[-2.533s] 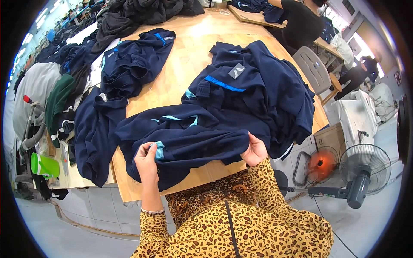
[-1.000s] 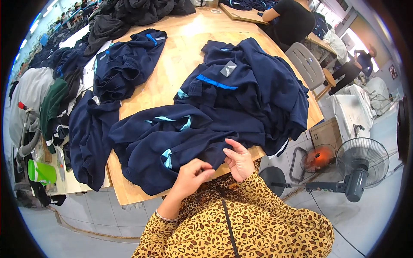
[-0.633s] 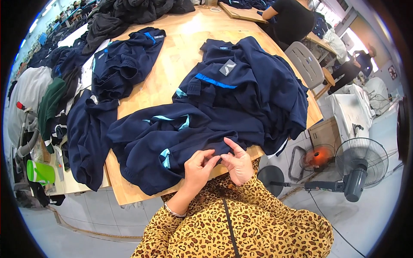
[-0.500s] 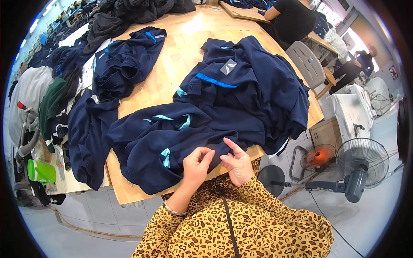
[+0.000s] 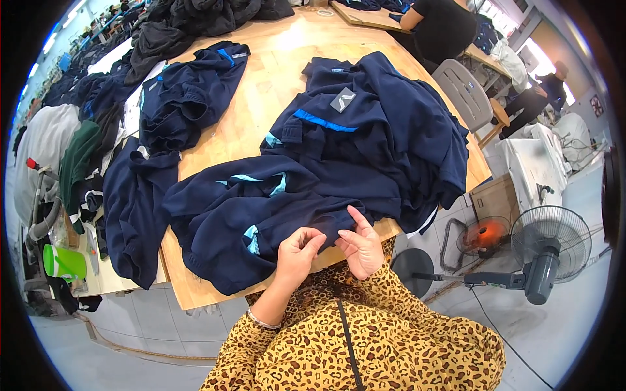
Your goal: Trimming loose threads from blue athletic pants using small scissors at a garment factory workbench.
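Note:
A dark navy garment (image 5: 222,218) with light-blue trim lies spread along the table's near edge. Just over its near side, my left hand (image 5: 298,255) is closed, with thumb and index finger pinched together. Facing it a short gap away, my right hand (image 5: 362,251) has its index finger raised and its thumb drawn toward the other fingers. Whatever either pinch holds, if anything, is too small to make out. Behind lies a heap of navy garments (image 5: 404,137) with a bright-blue strip and a grey patch on top.
Another navy garment (image 5: 189,98) lies at the left of the wooden table (image 5: 261,85), with dark clothes piled beyond. A green bucket (image 5: 64,262) stands at left. To the right are a grey chair (image 5: 464,94) and a pedestal fan (image 5: 544,254). A co-worker (image 5: 447,29) sits at far right.
My right index finger has shifted slightly to the right, and my left fingertips sit a touch lower. The garments lie as before.

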`<action>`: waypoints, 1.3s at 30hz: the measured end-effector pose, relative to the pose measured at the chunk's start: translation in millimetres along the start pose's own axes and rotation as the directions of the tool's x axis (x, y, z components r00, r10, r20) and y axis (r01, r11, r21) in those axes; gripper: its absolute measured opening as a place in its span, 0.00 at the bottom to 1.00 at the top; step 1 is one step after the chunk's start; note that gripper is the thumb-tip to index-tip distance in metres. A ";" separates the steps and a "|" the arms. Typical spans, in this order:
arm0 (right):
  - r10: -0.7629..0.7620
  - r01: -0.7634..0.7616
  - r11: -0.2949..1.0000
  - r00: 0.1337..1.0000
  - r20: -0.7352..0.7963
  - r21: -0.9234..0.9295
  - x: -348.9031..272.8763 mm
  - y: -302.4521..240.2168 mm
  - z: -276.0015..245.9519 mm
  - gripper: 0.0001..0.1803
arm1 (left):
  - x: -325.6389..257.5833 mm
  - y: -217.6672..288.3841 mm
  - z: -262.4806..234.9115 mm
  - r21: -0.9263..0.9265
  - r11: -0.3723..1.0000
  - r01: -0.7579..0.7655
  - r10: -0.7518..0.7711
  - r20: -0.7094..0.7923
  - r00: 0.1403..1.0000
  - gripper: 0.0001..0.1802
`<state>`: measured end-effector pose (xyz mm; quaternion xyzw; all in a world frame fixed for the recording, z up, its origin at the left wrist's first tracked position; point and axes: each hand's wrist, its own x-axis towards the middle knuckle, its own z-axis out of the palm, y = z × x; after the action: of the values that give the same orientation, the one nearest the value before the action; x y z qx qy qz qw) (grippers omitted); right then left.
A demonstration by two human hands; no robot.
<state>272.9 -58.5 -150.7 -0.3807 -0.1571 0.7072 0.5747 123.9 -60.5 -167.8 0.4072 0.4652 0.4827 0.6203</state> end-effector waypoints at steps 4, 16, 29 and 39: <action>-0.043 0.043 0.999 0.999 -0.008 -0.016 3.2 3.6 -9.0 0.34 | 1.4 1.5 -3.0 -0.109 0.994 0.027 -0.030 -0.023 0.999 0.07; -0.066 0.065 0.997 0.997 -0.029 -0.041 4.0 11.1 -13.0 0.26 | 7.2 -17.1 3.6 0.381 0.912 -0.151 0.153 0.024 0.988 0.17; -0.082 0.080 0.990 0.996 -0.018 -0.117 0.4 17.2 -10.2 0.27 | 4.8 -6.3 -2.3 0.262 0.958 -0.114 0.126 -0.029 0.992 0.11; -0.466 0.434 0.766 0.883 0.055 -0.474 2.0 29.3 -11.5 0.39 | 12.9 -5.8 1.8 0.137 0.989 -0.063 0.064 -0.004 0.998 0.05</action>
<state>260.7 -67.5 -178.3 -0.4835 -0.3923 0.4754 0.6216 128.2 -49.1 -175.3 0.4615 0.4865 0.4708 0.5733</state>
